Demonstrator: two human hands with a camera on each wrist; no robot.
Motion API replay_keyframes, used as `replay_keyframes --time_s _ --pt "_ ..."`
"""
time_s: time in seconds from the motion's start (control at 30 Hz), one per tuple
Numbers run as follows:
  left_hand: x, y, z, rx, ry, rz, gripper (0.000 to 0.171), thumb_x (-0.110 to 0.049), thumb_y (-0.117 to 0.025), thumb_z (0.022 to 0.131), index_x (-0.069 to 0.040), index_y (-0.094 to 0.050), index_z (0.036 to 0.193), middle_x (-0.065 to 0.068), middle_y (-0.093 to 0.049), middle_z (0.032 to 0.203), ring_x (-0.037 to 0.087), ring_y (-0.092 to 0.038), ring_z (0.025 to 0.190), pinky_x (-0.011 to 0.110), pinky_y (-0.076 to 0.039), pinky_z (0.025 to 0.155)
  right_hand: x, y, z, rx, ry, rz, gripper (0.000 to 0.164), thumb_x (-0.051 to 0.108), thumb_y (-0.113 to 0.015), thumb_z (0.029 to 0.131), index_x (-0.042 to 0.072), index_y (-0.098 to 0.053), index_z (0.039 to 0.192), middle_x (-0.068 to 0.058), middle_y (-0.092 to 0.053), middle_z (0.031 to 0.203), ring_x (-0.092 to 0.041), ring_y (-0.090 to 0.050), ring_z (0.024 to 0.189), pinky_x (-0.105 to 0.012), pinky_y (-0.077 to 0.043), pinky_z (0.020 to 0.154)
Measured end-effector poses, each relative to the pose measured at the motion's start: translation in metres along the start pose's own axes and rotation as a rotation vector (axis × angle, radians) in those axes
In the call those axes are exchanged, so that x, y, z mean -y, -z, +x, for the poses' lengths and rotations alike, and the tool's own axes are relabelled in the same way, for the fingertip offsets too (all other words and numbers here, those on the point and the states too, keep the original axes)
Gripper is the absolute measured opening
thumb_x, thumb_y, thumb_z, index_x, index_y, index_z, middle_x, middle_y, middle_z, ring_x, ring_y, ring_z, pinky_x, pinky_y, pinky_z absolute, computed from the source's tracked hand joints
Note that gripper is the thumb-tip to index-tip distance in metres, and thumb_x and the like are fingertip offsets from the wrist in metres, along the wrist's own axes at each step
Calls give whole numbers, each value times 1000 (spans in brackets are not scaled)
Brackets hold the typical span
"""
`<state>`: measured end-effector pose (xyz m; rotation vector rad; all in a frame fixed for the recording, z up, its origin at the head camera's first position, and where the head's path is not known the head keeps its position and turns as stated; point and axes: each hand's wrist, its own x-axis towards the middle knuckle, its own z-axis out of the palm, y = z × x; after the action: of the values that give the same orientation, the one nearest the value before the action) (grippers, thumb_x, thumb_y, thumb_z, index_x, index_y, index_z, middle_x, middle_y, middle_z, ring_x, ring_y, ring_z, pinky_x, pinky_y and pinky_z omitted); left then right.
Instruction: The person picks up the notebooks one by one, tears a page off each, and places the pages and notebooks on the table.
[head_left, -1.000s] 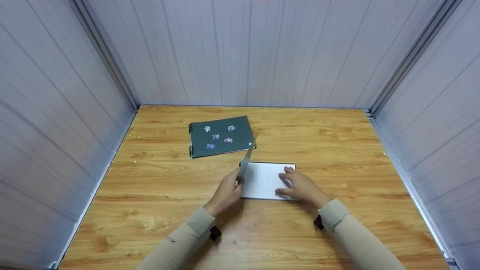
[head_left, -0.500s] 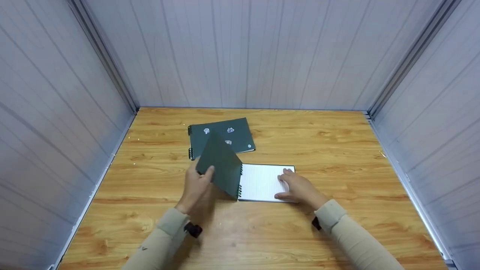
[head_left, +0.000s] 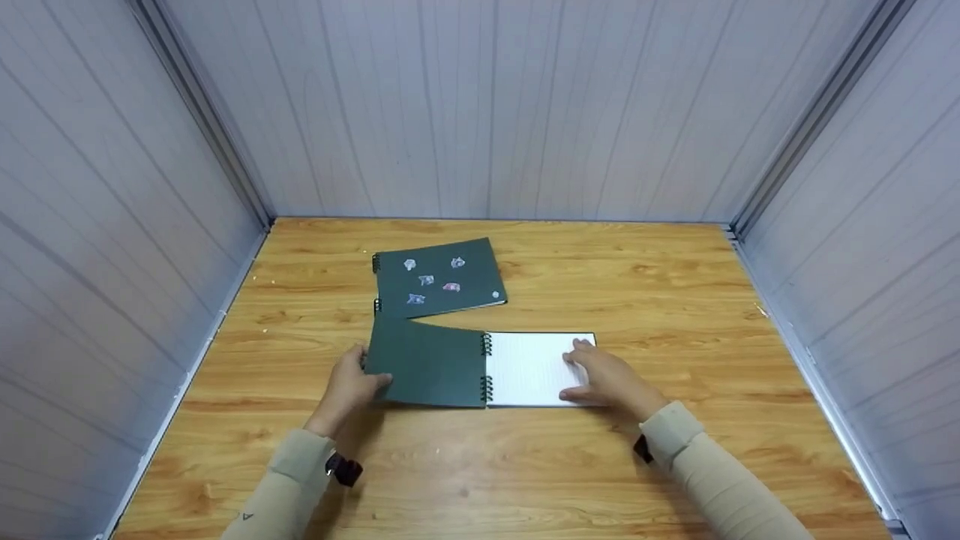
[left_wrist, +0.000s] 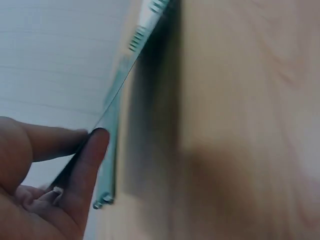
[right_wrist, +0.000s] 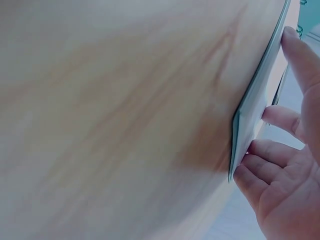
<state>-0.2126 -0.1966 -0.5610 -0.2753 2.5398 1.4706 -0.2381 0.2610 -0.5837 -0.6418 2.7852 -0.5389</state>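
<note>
A spiral-bound notebook with dark green covers lies opened in the middle of the table. Its front cover (head_left: 431, 367) is folded out to the left, and a white lined page (head_left: 525, 371) faces up on the right. My left hand (head_left: 349, 386) pinches the cover's outer left edge between thumb and fingers; the left wrist view shows the cover (left_wrist: 107, 107) edge-on, raised off the table. My right hand (head_left: 611, 375) rests its spread, slightly bent fingers on the page's right side. In the right wrist view, several fingertips touch the notebook (right_wrist: 248, 120) near its edge.
Behind the opened notebook, a second dark green spiral notebook (head_left: 476, 277) with several small stickers lies closed and slightly tilted. The opened cover's top corner reaches its lower edge. Pale panel walls (head_left: 487, 112) enclose the wooden table (head_left: 660, 292) at the back and sides.
My left hand has swung the notebook's cover from near upright over to the left, turning it down towards the table. My right hand has stayed on the page.
</note>
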Motion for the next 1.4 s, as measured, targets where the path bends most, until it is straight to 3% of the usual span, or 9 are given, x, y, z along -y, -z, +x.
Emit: replay_keyframes --time_s 0.23,0.4,0.47,0.57,0.67,0.87,0.97,1.1,1.4 --pt "12 -7 0 29 19 180 61 -1 -77 95 15 -45 145 39 -57 145 51 -60 135 66 -50 115 -3 1 -1 5 30 -11 78 42 -88 92 -5 -60 149 -35 -46 164 -51 -41 156 -64 -35 128" --pt "10 -6 -1 55 42 306 70 -10 -79 96 18 -40 148 42 -56 145 46 -62 129 64 -52 113 -3 1 -3 3 34 4 79 41 -86 94 -6 -59 150 -35 -44 165 -51 -39 157 -63 -33 129" --pt "8 -5 -2 45 21 365 70 -13 -81 94 18 -43 145 40 -60 139 44 -65 121 62 -55 108 -1 1 -3 7 29 7 79 41 -86 94 -6 -58 150 -35 -43 165 -51 -39 158 -63 -33 129" --pt "2 -7 -3 13 -47 466 70 -15 -82 92 19 -47 142 37 -62 133 45 -66 117 63 -57 103 3 2 -4 25 0 23 79 39 -87 94 -6 -57 151 -35 -41 167 -51 -37 159 -64 -31 130" --pt "-8 -16 -1 26 -148 561 75 -17 -82 94 18 -46 148 38 -57 142 51 -61 127 66 -54 107 7 4 -3 51 -40 45 80 36 -88 94 -4 -54 155 -34 -38 169 -51 -34 160 -63 -30 131" --pt "-28 -52 15 199 -359 662 76 -30 -75 103 4 -43 162 31 -36 171 53 -32 160 65 -31 130 13 8 3 46 -110 36 86 38 -81 99 -7 -44 162 -33 -34 171 -50 -31 162 -62 -29 132" --pt "-34 -72 27 241 -419 715 69 -35 -68 108 -3 -45 164 25 -35 174 49 -28 164 62 -28 133 12 9 5 42 -148 8 86 40 -78 101 -10 -41 161 -34 -33 171 -50 -31 162 -61 -29 132" --pt "-36 -91 39 257 -496 796 61 -36 -60 112 -3 -49 162 23 -41 172 47 -34 162 61 -33 131 7 7 7 50 -161 -26 85 42 -74 103 -13 -42 160 -35 -33 171 -48 -33 161 -59 -30 132" --pt "-38 -98 42 245 -557 857 57 -37 -59 112 -3 -55 158 21 -48 167 46 -42 157 62 -38 128 5 7 6 48 -144 -26 82 38 -73 104 -12 -40 161 -34 -32 172 -48 -30 163 -59 -26 134"
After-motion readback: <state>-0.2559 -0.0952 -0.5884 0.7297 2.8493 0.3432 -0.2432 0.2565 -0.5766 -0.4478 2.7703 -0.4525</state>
